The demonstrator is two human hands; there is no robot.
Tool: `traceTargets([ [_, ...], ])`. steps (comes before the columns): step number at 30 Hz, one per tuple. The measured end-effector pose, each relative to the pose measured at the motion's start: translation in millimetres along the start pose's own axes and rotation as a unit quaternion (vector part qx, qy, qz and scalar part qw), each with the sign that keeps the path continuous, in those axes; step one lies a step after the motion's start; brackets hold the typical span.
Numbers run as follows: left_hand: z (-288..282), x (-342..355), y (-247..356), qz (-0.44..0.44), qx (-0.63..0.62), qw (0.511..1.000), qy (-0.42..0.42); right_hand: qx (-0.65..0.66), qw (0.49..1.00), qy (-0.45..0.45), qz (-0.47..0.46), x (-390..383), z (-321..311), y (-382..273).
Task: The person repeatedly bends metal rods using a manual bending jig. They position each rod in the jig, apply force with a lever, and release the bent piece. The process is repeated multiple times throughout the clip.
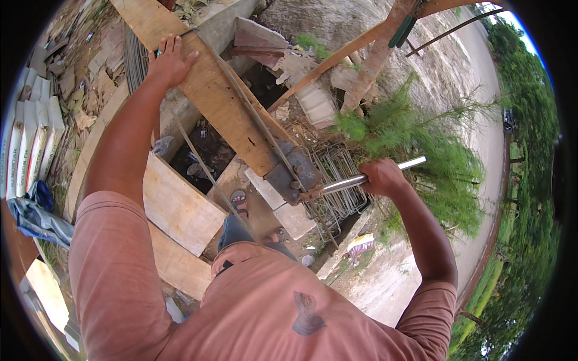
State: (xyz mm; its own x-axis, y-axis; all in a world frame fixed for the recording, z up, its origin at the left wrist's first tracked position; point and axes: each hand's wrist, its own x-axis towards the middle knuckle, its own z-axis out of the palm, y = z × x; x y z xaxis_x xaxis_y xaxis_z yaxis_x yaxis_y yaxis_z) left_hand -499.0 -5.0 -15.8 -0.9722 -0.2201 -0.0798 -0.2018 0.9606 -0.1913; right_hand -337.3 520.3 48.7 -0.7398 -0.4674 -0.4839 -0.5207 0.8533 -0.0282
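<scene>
Diagonally, a wooden board (pixel 223 114) runs from upper left to centre, a thin rod (pixel 265 129) along it; right of centre, the right hand's (pixel 383 177) grip wraps a silver pipe (pixel 344 184); the left hand's (pixel 171 65) rests spread on the board.

Seen from the metal plate (pixel 303 167), the plank counter (pixel 211 90) under it runs toward 10 to 11 o'clock, a bar (pixel 248 104) along its top. The pipe (pixel 345 184) points between 2 and 3, over stacked wire frames (pixel 339 161). Greenery (pixel 415 135) lies at 3, trees (pixel 524 114) beyond; boards (pixel 180 204) at 8 to 9, sacks (pixel 39 135) at 9.
</scene>
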Motion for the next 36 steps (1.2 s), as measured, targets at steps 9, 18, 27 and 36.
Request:
traceTargets([
  [9, 2, 1, -2, -0.007, 0.005, 1.0, 0.006, -0.021, 0.988, 0.128, 0.084, -28, 17, 75],
  [18, 11, 7, -7, -0.025, -0.045, 0.998, 0.025, -0.044, 0.958, 0.251, 0.131, -32, 35, 86],
  [27, 11, 11, -11, -0.009, -0.05, 0.997, 0.05, -0.028, 0.943, 0.299, 0.142, -38, 46, 75],
  [36, 12, 19, -11, -0.003, -0.064, 0.997, 0.039, -0.021, 0.918, 0.294, 0.265, -88, 85, 40],
])
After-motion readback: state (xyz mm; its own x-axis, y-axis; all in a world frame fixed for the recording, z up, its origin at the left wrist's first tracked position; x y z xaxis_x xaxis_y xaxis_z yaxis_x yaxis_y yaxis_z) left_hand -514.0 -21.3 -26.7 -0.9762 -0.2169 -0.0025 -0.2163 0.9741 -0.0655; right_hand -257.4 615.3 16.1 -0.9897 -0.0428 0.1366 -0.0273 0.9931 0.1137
